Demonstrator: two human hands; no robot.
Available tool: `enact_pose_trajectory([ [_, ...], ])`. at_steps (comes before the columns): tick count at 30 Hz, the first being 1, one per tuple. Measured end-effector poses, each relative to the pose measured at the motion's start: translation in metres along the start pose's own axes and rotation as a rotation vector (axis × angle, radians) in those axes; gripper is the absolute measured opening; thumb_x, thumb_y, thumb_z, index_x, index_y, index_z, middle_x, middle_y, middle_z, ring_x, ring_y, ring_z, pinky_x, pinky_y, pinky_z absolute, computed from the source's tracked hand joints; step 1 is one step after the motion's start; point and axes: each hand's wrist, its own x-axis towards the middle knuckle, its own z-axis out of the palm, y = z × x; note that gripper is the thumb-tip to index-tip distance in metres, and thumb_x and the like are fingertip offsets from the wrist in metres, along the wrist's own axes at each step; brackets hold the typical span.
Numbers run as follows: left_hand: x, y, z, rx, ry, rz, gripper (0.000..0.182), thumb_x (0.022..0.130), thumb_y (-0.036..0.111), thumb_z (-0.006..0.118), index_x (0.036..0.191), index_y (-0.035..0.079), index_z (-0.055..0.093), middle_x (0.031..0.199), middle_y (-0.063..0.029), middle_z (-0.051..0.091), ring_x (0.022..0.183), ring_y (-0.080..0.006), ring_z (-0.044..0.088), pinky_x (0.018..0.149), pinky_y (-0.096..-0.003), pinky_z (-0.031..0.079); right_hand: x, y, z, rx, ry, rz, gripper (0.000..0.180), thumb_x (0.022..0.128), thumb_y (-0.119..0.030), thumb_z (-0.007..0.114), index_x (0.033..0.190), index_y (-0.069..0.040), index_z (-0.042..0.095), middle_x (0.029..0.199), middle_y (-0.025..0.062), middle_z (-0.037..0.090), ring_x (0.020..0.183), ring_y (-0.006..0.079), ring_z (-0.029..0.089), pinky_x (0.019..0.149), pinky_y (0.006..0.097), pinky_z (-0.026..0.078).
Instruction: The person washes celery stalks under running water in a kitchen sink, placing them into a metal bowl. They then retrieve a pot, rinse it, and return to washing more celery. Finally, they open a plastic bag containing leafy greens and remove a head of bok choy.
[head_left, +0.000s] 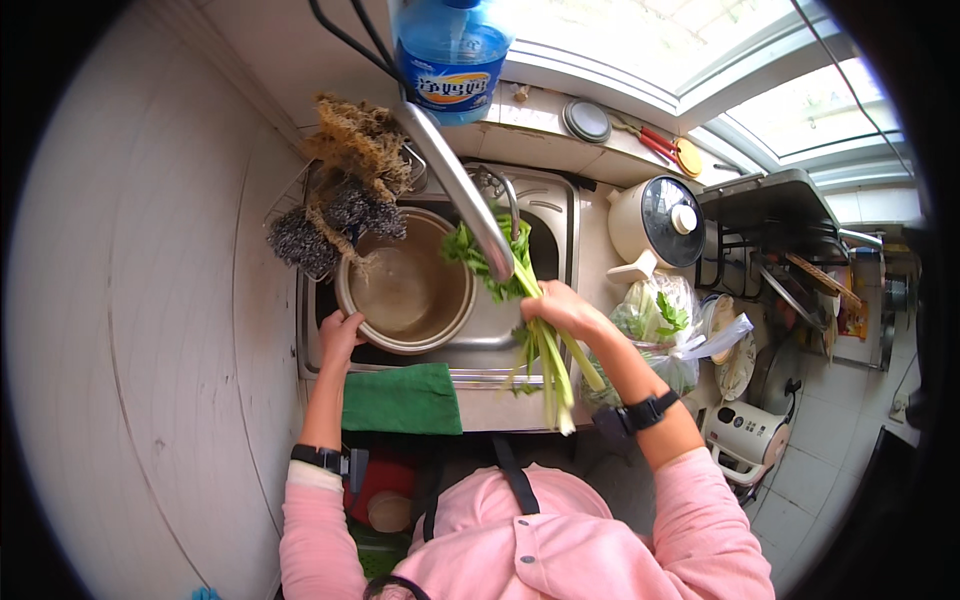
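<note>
My right hand (561, 309) grips a bunch of celery (551, 360) around its stalks. The leafy ends reach over the right part of the stainless steel sink (480, 322), and the cut stalk ends point toward me. My left hand (341, 337) pinches the near left rim of a round metal pot (405, 281) in the left part of the sink. Only a stained bottom shows inside the pot. Between my hands and above them runs the metal faucet spout (457, 180), its tip beside the celery leaves.
Steel wool and fibre scrubbers (352, 202) hang at the left. A green cloth (401, 399) lies on the front edge. To the right are a lidded cooker (656, 221), a plastic bag of greens (652, 330) and a kettle-like appliance (746, 435). A blue detergent bottle (454, 67) stands behind.
</note>
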Motion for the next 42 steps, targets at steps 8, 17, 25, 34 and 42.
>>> enact_pose_trajectory([
  [8, 0.017, -0.033, 0.031, -0.088, -0.218, -0.135, 0.013, 0.084, 0.014, 0.059, 0.091, 0.002, 0.06, 0.082, -0.0065, 0.065, 0.071, -0.0162, 0.065, 0.065, -0.0322, 0.057, -0.024, -0.014, 0.02, -0.149, -0.301, 0.075, 0.024, 0.069, -0.023, 0.063, 0.078, 0.0, 0.062, 0.073, 0.0107, 0.062, 0.065, 0.0193, 0.057, 0.062, 0.0335, 0.046],
  [17, 0.043, -0.046, 0.056, 0.024, -0.289, -0.181, 0.025, 0.085, 0.016, 0.058, 0.106, 0.003, 0.058, 0.09, -0.0072, 0.066, 0.077, -0.0202, 0.066, 0.072, -0.0393, 0.056, 0.107, -0.005, 0.067, -0.481, -0.15, 0.105, 0.035, 0.067, -0.03, 0.069, 0.08, 0.003, 0.069, 0.084, 0.0139, 0.069, 0.084, 0.0247, 0.067, 0.077, 0.0369, 0.053],
  [25, 0.053, -0.005, 0.047, 0.479, 0.066, 0.355, 0.057, 0.085, 0.032, 0.061, 0.13, -0.001, 0.046, 0.13, -0.0233, 0.053, 0.12, -0.0315, 0.053, 0.097, -0.0368, 0.042, 0.113, 0.051, 0.071, -0.685, 0.114, -0.127, 0.023, 0.08, -0.019, 0.058, 0.091, -0.001, 0.068, 0.096, 0.0209, 0.067, 0.097, 0.0353, 0.064, 0.081, 0.0419, 0.052],
  [34, 0.173, 0.066, 0.068, 0.69, 0.199, 0.938, 0.036, 0.093, 0.028, 0.056, 0.118, 0.002, 0.055, 0.115, -0.0112, 0.061, 0.088, -0.0183, 0.062, 0.075, -0.0299, 0.049, 0.048, 0.061, 0.034, 0.117, 0.178, -0.264, 0.026, 0.096, -0.021, 0.045, 0.103, 0.0, 0.06, 0.078, 0.0078, 0.068, 0.057, 0.0128, 0.06, 0.052, 0.0273, 0.048],
  [42, 0.203, 0.084, 0.108, 0.769, 0.243, 0.91, 0.036, 0.093, 0.029, 0.056, 0.116, 0.001, 0.055, 0.113, -0.0113, 0.061, 0.087, -0.0189, 0.062, 0.074, -0.0306, 0.048, 0.054, 0.103, 0.034, -0.359, 0.205, -0.189, 0.033, 0.08, -0.023, 0.062, 0.104, -0.002, 0.06, 0.092, 0.0229, 0.065, 0.093, 0.039, 0.062, 0.08, 0.047, 0.05],
])
